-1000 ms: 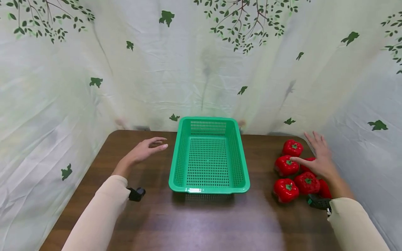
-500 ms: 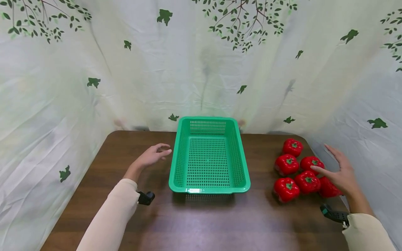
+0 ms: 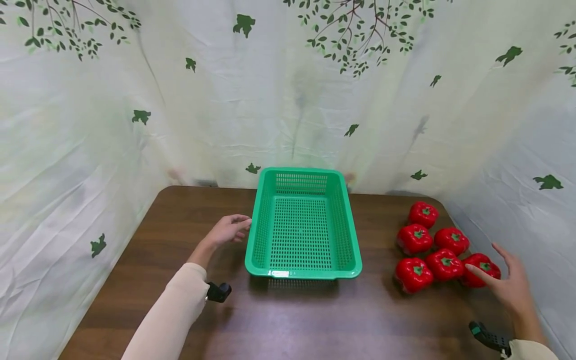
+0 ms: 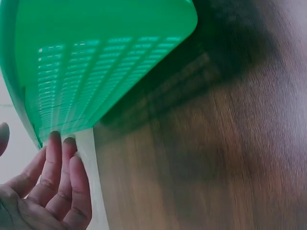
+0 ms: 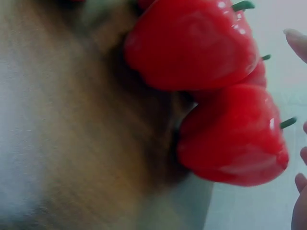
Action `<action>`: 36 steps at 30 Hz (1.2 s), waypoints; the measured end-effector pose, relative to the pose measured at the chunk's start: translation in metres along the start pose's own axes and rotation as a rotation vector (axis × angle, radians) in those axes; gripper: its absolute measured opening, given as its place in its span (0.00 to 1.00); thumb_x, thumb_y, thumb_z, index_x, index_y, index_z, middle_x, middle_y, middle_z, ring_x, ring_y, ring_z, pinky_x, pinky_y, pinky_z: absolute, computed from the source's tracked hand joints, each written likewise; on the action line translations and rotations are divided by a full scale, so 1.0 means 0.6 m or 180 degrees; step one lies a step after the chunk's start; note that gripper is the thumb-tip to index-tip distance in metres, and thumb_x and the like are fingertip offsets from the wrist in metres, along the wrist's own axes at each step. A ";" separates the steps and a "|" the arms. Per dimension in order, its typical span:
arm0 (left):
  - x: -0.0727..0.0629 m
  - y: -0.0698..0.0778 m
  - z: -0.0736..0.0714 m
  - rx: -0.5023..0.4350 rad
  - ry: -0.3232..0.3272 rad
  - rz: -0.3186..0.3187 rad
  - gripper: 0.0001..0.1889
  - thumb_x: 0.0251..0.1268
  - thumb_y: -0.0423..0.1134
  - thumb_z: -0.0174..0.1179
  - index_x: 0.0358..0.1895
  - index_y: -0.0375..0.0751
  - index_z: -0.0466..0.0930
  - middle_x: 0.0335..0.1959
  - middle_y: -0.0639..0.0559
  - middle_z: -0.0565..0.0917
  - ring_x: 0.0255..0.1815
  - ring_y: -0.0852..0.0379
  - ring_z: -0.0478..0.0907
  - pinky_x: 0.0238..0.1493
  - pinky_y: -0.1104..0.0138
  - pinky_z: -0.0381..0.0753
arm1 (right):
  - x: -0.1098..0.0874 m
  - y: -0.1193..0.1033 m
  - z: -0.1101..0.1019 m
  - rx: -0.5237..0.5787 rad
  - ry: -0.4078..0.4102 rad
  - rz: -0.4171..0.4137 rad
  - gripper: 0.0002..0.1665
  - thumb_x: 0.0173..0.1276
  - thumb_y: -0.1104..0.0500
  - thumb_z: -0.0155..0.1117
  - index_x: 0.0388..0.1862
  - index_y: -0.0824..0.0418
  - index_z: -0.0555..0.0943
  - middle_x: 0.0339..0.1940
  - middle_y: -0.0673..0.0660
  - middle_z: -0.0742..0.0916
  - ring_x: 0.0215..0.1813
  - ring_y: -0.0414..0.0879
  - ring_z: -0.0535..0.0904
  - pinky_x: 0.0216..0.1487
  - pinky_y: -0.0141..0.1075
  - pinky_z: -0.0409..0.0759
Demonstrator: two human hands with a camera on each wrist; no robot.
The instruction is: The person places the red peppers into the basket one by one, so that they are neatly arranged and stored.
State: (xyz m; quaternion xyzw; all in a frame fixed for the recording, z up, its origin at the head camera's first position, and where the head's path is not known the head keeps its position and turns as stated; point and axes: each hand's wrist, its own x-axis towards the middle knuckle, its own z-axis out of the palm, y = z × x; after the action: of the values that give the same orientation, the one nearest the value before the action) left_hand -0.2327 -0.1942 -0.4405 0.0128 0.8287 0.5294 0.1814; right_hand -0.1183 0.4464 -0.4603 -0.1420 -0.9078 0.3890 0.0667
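Peppers (image 3: 440,270): six red, all on desk (image 3: 288,320), outside green basket (image 3: 310,274) | Right hand (image 3: 514,289): fingers spread just beside nearest pepper (image 3: 484,262), others beyond it | Left hand (image 3: 226,231): fingers relaxed, thumb apart, at basket's side, contact unclear | Progress: looks early, no pepper lifted
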 end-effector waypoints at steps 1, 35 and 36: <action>-0.001 0.000 0.002 -0.0030 0.0047 -0.0014 0.26 0.76 0.47 0.49 0.65 0.28 0.65 0.55 0.33 0.77 0.52 0.38 0.78 0.53 0.52 0.78 | -0.001 0.003 0.002 0.0002 0.0000 0.0057 0.56 0.65 0.45 0.64 0.78 0.63 0.43 0.74 0.77 0.48 0.72 0.76 0.41 0.58 0.76 0.50; 0.006 0.003 0.037 -0.0675 0.0203 -0.0345 0.24 0.74 0.42 0.52 0.65 0.30 0.65 0.45 0.40 0.80 0.36 0.54 0.80 0.41 0.59 0.83 | 0.000 0.047 0.043 0.0245 0.0270 0.0878 0.53 0.68 0.44 0.60 0.78 0.64 0.41 0.74 0.73 0.55 0.69 0.69 0.54 0.60 0.62 0.67; 0.006 0.003 0.037 -0.0689 0.0210 -0.0354 0.24 0.74 0.42 0.52 0.65 0.30 0.65 0.45 0.41 0.80 0.36 0.54 0.80 0.41 0.59 0.83 | 0.001 0.047 0.043 0.0228 0.0257 0.0874 0.54 0.68 0.45 0.60 0.78 0.65 0.41 0.74 0.74 0.56 0.69 0.70 0.54 0.58 0.59 0.70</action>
State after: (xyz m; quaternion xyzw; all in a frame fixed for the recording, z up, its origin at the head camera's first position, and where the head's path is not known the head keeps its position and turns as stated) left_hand -0.2295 -0.1733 -0.4486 -0.0702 0.7716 0.6050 0.1833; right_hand -0.1189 0.4478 -0.4986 -0.2779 -0.8619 0.4206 0.0542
